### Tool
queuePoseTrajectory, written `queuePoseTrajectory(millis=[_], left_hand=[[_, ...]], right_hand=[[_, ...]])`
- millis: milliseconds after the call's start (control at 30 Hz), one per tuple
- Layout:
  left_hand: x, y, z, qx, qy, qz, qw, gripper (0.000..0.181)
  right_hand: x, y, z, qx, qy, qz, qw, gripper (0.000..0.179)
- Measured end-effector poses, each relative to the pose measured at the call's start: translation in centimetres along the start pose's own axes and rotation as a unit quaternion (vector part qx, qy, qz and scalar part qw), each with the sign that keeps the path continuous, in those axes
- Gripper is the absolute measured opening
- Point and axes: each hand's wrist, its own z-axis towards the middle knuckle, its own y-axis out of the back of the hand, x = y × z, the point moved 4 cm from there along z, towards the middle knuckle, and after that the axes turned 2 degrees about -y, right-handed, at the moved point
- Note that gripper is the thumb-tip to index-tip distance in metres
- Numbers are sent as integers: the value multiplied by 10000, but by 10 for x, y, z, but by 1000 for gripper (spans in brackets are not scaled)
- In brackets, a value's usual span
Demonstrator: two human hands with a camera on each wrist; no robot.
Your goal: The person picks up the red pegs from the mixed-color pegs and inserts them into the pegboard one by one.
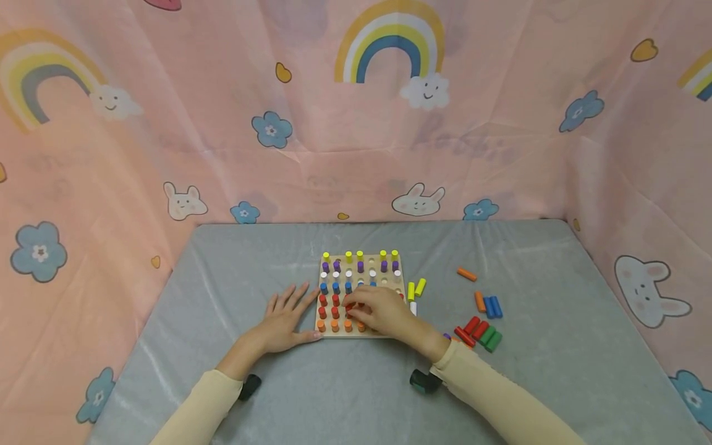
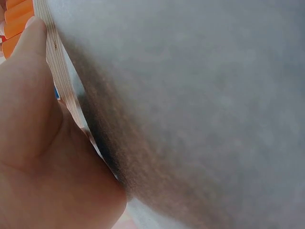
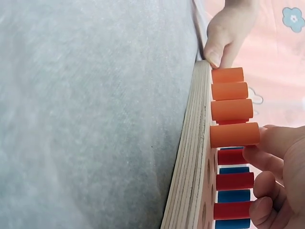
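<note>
Beyond the far edge of the grey bench (image 1: 245, 253), pink fabric (image 1: 356, 136) printed with rainbows (image 1: 392, 28), clouds (image 1: 425, 91), rabbits (image 1: 418, 203), blue flowers (image 1: 272, 130) and hearts (image 1: 283, 73); past both side edges, more of the same.

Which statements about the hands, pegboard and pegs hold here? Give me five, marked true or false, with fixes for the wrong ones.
1. The left hand touches the pegboard. True.
2. The green pegs lie left of the pegboard. False: the green pegs lie to its right.
3. The pegboard's near row holds orange pegs. True.
4. The right hand is beside the loose blue pegs. False: the right hand is over the pegboard; the loose blue pegs lie farther right.
5. The far row of yellow pegs has no gaps. False: there is a gap among the yellow pegs.
</note>
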Motion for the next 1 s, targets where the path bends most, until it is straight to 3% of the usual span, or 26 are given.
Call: queuePoseTrajectory(millis=[567,1000], left_hand=[[-7,8,-4,-26,-126,-146,9998,96],[-1,3,-2,-75,-132,-114,9998,96]], right_hand=[[0,-3,-1,45,-71,32,10000,16],[-1,-3,2,317,-160,-4,9994,16]])
